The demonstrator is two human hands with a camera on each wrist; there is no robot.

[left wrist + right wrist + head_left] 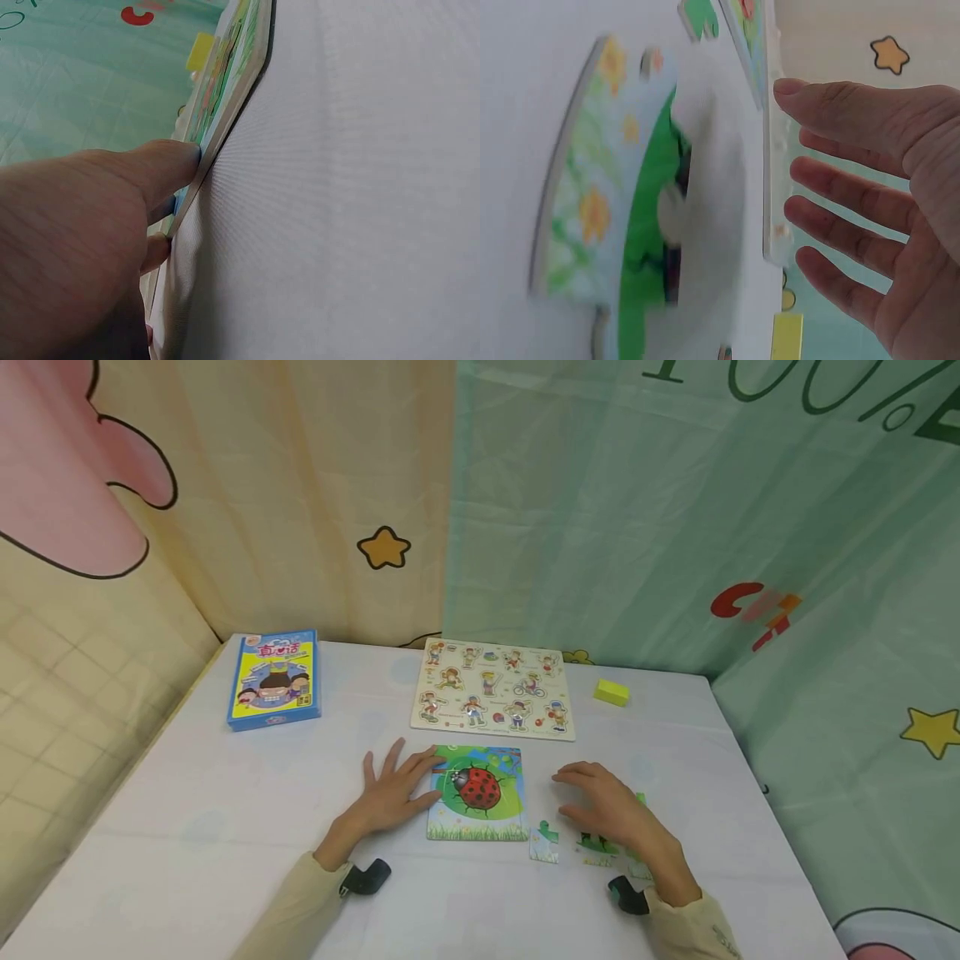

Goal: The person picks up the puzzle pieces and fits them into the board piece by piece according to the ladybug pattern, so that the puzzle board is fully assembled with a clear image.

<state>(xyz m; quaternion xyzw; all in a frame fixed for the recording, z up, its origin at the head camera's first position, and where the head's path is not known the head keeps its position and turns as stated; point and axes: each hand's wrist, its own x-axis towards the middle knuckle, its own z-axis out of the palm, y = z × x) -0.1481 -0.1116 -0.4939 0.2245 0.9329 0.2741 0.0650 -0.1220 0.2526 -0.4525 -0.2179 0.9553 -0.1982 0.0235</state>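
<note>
Touching ladybug puzzle (480, 793), left hand (388, 797), right hand (611, 806) near loose pieces (543, 847)

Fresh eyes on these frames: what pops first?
The ladybug puzzle, mid-table in the head view, with the left hand touching its left edge. To its right, the right hand is spread over loose pieces. Then the colour at the back: blue box at left, figure board in the middle, yellow block at right.
</note>
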